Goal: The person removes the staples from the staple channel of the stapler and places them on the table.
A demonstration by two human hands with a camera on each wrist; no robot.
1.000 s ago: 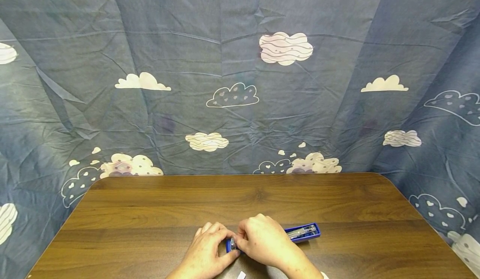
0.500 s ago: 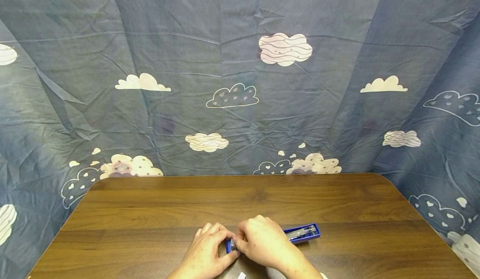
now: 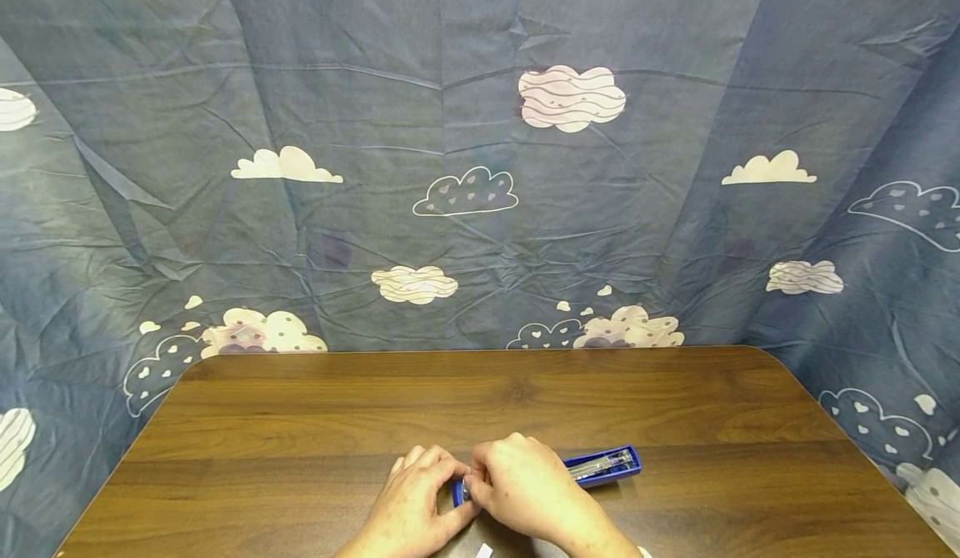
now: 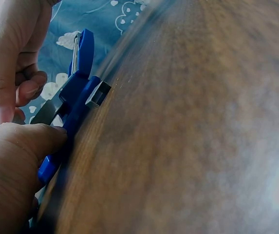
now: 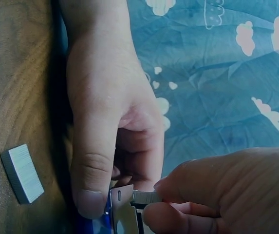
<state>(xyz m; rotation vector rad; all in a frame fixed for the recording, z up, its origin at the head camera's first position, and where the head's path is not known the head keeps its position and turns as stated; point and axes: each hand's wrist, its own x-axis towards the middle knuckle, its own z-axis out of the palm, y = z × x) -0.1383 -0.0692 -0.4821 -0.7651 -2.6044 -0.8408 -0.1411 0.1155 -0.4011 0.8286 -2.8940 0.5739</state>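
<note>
A blue stapler (image 3: 604, 467) lies with its top swung back, its inside facing up in the head view. My left hand (image 3: 414, 501) grips its near-left end between thumb and fingers, the thumb along the side. Over the middle of the stapler is my right hand (image 3: 527, 488), hiding part of it. In the right wrist view, the right hand's thumb and finger pinch a short strip of staples (image 5: 145, 196) at the metal magazine (image 5: 123, 207). How far the strip sits inside the magazine cannot be told. A second block of staples (image 5: 22, 173) lies loose on the table beside the left hand.
The brown wooden table (image 3: 300, 424) reaches back to a blue curtain (image 3: 480, 124) printed with clouds. The loose staples lie close to the stapler's side, near the head view's bottom edge.
My right hand has shifted very slightly left toward the left hand's fingertips. The left hand and the stapler look unmoved.
</note>
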